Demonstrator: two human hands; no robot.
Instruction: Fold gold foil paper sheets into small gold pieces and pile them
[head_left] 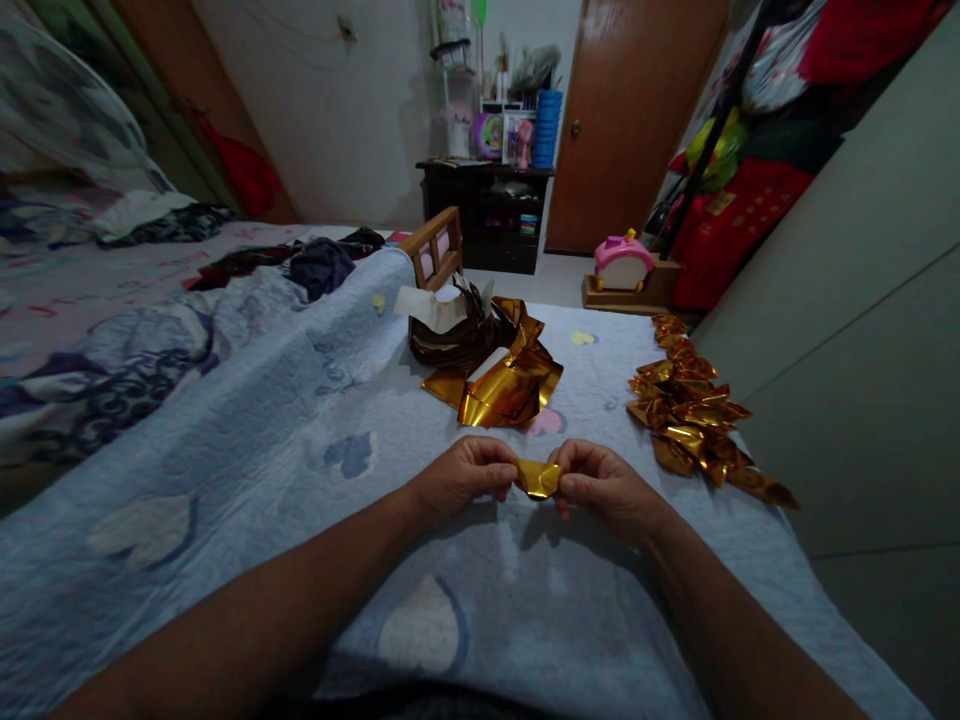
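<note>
A small folded piece of gold foil paper (538, 479) is pinched at both ends, just above the bed. My left hand (480, 468) grips its left end between thumb and fingers. At the right end, my right hand (598, 480) holds it the same way. Beyond my hands lie loose sheets of gold foil paper (517, 378), some flat and some bent. Touching them at the back left is a dark brown stack of paper (454, 335) with pale sheets sticking up. On the right, a pile of folded gold foil pieces (690, 410) runs along the bed's edge.
A pale blue quilt (360, 560) with heart shapes covers the bed. Rumpled bedding (150, 340) lies to the left, and a fan (67, 100) stands behind it. A grey cabinet (855, 380) closes off the right side. A pink toy (624, 262) sits beyond the far edge.
</note>
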